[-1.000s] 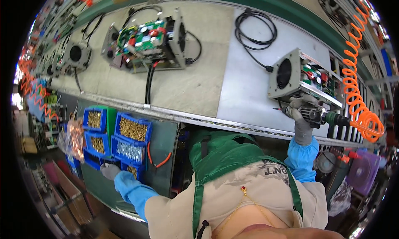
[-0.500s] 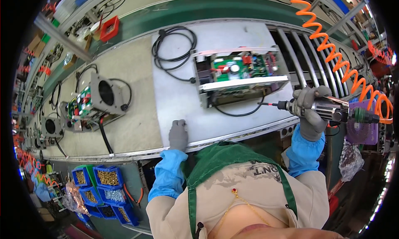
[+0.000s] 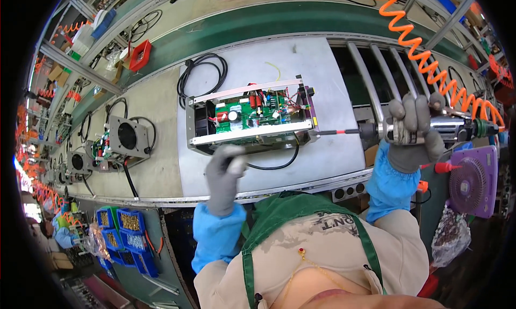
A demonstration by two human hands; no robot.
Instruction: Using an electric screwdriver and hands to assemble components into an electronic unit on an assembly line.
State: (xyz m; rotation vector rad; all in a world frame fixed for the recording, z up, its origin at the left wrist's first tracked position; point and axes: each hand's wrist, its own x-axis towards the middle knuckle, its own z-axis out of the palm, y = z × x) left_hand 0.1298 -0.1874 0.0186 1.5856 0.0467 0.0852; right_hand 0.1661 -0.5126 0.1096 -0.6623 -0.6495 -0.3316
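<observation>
My right hand, in a grey glove, is wrapped round a metal air screwdriver held level. Its long bit, with a red band, points left to the right end panel of an open metal chassis; whether the tip touches a screw is too small to tell. Inside the chassis lies a green circuit board with red and white parts and a black fan at the left end. My left hand, also gloved, hovers by the chassis's front left edge, fingers bent and smeared by motion; whether it holds anything cannot be made out.
A black cable lies coiled behind the chassis on the white board. Metal rollers are to the right, under an orange coiled hose. More fan units stand left. Blue screw bins and a purple fan flank me.
The chassis has shifted left and turned a little. My left hand has risen from the bench edge toward it. The screwdriver bit now meets the chassis's right end instead of pointing in front of it.
</observation>
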